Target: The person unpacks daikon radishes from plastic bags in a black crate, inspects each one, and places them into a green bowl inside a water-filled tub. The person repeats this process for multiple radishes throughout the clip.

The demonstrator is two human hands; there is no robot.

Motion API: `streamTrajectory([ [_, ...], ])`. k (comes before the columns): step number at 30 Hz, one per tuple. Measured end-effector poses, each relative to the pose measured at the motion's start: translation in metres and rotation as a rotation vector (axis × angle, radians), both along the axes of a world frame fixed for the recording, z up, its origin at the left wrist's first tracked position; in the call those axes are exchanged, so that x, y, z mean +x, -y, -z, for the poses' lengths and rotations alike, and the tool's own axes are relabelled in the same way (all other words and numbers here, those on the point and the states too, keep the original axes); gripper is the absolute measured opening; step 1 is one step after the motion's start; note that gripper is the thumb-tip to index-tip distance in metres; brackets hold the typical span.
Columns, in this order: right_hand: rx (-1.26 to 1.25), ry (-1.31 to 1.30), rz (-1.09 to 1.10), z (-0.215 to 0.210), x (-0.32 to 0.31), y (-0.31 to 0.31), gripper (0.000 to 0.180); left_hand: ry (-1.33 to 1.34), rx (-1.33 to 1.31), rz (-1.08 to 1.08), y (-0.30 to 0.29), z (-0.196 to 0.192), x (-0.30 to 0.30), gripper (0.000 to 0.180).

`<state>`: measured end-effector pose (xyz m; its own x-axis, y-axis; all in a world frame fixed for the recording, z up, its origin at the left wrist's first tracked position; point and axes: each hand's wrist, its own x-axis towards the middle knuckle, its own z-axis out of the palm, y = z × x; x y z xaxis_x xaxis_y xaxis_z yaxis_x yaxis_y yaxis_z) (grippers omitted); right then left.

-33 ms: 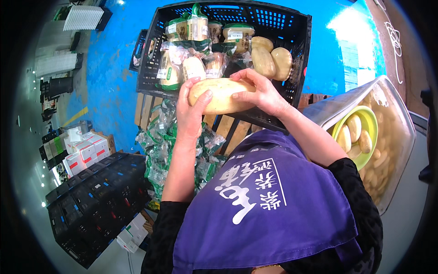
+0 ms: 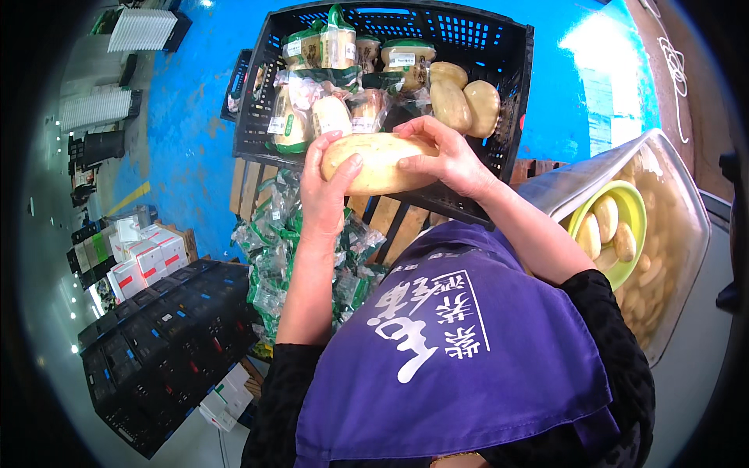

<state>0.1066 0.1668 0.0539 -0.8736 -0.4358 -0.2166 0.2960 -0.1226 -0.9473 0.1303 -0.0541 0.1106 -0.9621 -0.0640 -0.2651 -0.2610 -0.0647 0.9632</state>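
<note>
Both my hands hold one pale yellow, oblong lotus root (image 2: pixel 378 168) level above the near edge of a black plastic crate (image 2: pixel 511 144). My left hand (image 2: pixel 324 175) is closed round its left end, thumb on the near side. The right hand (image 2: pixel 445 160) grips the other end, fingers over the top and thumb in front. Inside the crate, clear and green packs of lotus root (image 2: pixel 331 117) fill the left and middle. Several unwrapped lotus roots (image 2: pixel 482 109) lie at its right.
At right, a large metal basin (image 2: pixel 679 288) contains liquid, many pale roots and a green bowl (image 2: pixel 641 226) with several more. Green-and-clear plastic bags (image 2: pixel 273 273) pile up below the crate, beside wooden slats (image 2: pixel 406 234). Stacked black crates (image 2: pixel 164 343) and white boxes (image 2: pixel 152 253) stand left.
</note>
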Motion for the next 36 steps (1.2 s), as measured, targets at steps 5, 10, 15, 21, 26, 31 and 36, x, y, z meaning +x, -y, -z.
streamTrajectory([
  [5,-0.059,0.026,0.021,0.009,-0.002,-0.007,0.046,0.034,0.065,0.012,0.005,0.005,-0.002,0.05],
  [10,0.024,-0.002,0.038,0.009,0.002,-0.015,0.045,0.113,0.151,0.019,0.002,0.008,-0.003,0.05],
  [15,0.056,-0.071,0.088,0.007,0.009,-0.02,0.048,0.18,0.259,0.002,0.002,0.014,-0.006,0.046],
  [21,0.05,0.054,0.066,-0.012,0.011,-0.029,0.041,0.259,0.378,-0.005,-0.001,0.022,-0.008,0.046],
  [26,0.058,0.054,0.124,-0.001,0.014,-0.031,0.052,0.194,0.35,-0.022,-0.006,0.025,-0.009,0.048],
  [31,-0.319,0.359,0.214,-0.001,0.014,-0.027,0.068,0.074,0.295,-0.006,-0.01,0.025,-0.006,0.052],
  [36,-0.348,0.351,0.224,0.003,0.007,-0.027,0.065,0.083,0.175,0.055,-0.011,0.017,-0.009,0.057],
])
